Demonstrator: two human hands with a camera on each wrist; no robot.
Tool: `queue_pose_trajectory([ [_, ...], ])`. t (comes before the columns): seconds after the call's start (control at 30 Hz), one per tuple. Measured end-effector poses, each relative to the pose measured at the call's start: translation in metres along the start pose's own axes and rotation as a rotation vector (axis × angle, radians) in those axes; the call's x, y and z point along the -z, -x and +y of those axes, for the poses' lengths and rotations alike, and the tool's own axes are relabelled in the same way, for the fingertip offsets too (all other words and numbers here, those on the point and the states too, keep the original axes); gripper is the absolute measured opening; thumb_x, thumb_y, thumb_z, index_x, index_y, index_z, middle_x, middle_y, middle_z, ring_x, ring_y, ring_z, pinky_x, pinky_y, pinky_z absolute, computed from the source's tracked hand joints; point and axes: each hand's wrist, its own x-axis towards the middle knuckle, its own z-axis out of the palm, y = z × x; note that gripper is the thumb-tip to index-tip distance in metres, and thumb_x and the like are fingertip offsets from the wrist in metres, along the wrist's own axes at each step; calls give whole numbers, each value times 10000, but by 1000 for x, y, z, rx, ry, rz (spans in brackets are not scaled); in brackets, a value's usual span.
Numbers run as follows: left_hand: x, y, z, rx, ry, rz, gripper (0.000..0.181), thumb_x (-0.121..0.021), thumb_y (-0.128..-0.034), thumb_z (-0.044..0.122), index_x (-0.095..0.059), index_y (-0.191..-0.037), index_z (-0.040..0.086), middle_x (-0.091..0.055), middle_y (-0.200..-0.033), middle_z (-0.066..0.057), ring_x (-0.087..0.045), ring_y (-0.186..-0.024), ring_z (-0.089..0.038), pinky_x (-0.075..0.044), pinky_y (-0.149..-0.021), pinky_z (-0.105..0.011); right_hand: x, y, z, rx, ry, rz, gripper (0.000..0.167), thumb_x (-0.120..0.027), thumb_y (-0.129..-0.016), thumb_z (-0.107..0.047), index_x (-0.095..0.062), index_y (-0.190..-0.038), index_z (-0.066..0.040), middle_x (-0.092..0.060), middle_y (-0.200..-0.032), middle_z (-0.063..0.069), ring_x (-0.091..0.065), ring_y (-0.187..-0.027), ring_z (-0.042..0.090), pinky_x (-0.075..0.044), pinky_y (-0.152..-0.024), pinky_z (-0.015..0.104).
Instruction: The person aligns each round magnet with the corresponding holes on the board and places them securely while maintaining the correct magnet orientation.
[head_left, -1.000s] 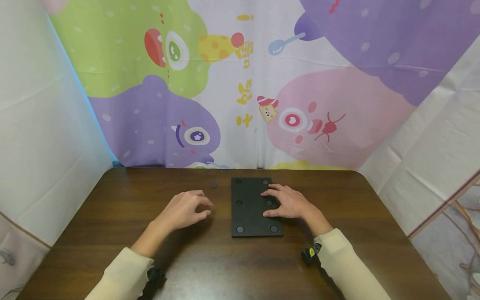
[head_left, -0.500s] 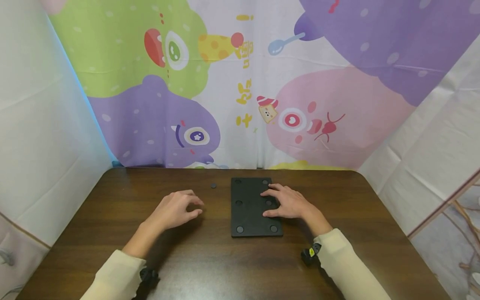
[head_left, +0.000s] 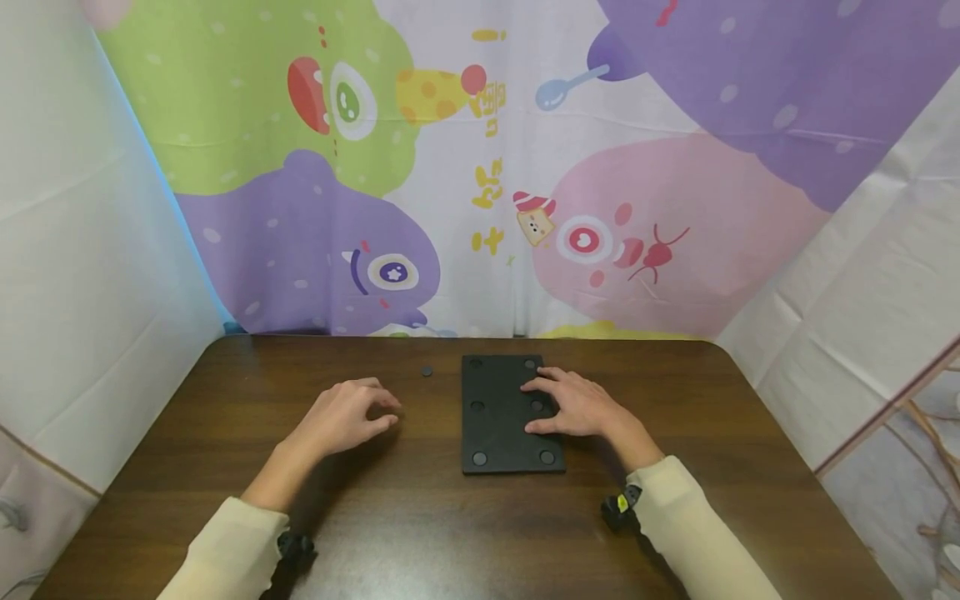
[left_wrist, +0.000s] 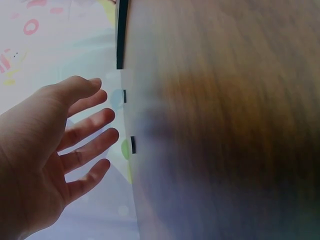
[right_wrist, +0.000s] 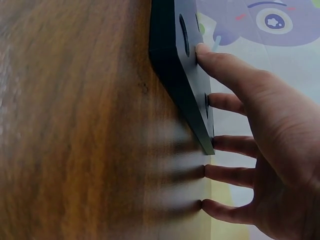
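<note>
A flat black board (head_left: pixel 504 429) lies on the table, with several round spots along its two long sides. Grey discs show in the near spots, such as the near-left disc (head_left: pixel 479 459); the far-left hole (head_left: pixel 476 363) looks dark. My right hand (head_left: pixel 581 404) rests on the board's right side, fingers spread, and the right wrist view shows the thumb on its top face. Left of the board, my left hand (head_left: pixel 345 417) hovers with fingers loosely bent and nothing in them. A small dark disc (head_left: pixel 427 372) lies beyond it. Another dark disc (left_wrist: pixel 133 144) appears in the left wrist view.
The brown wooden table (head_left: pixel 465 533) carries the board and loose disc. A cartoon-printed curtain (head_left: pixel 480 167) hangs behind its far edge, and white cloth walls (head_left: pixel 90 233) stand at both sides.
My left hand has drawn back to the left, away from the board. My right hand, the board and the small disc beyond my left hand stay where they were.
</note>
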Motion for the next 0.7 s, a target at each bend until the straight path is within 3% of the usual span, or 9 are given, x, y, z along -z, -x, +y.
queue_pose_trajectory([
  [0.4, 3, -5, -7, 48, -8, -14, 204, -848, -1004, 271, -878, -1181, 175, -823, -1128, -20, -785, -915, -223, -632, -746, -434, 1, 1, 0, 8, 7, -6, 753, -804, -982, -601, -613, -1628, -267, -430, -1797, 206, -467, -1611, 525, -437, -1226, 801],
  [0.7, 3, -10, -11, 86, -52, 19, 268, -865, -989, 245, -865, -1234, 136, -814, -1125, -52, -753, -884, -220, -625, -737, -441, 1, 1, 0, 11, 7, -8, 752, -808, -980, -594, -616, -1627, -262, -432, -1794, 209, -469, -1608, 523, -439, -1228, 797],
])
